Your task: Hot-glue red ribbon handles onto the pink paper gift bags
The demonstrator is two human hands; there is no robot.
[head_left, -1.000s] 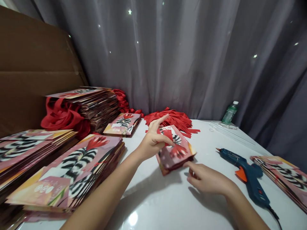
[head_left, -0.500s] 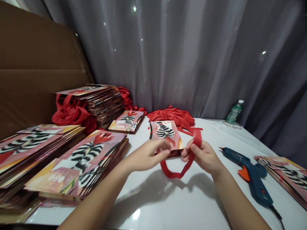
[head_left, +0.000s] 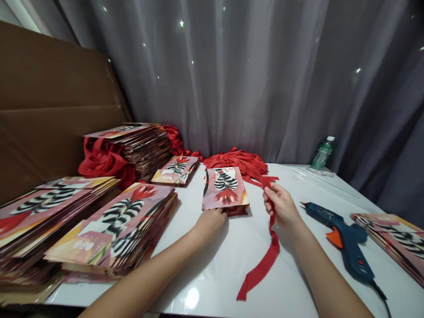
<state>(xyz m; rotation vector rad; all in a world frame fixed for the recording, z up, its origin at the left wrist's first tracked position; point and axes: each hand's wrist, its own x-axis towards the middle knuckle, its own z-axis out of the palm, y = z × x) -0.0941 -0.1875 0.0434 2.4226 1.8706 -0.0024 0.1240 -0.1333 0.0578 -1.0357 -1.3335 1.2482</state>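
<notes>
A printed paper bag [head_left: 226, 187] with black-and-white stripes and a red flower lies on the white table in front of me. My left hand [head_left: 211, 223] is at the bag's near edge. Its fingertips go in under the top panel and are hidden there, so their grip does not show. To the right of the bag, my right hand [head_left: 280, 203] is closed on a red ribbon strip [head_left: 265, 264]. One end of the strip sticks up above the fingers. The longer end hangs down and trails toward me over the table.
Red ribbon strips [head_left: 235, 160] are heaped behind the bag. Stacks of printed bags [head_left: 115, 221] fill the left side, beside a cardboard panel [head_left: 56, 88]. To the right are a blue glue gun [head_left: 341, 238], more bags [head_left: 394, 238] and a green bottle [head_left: 323, 153].
My left hand has gone from above the bag to its near edge. The right hand has picked up the red ribbon strip, which was looped between the hands and now hangs down. The bag has been straightened.
</notes>
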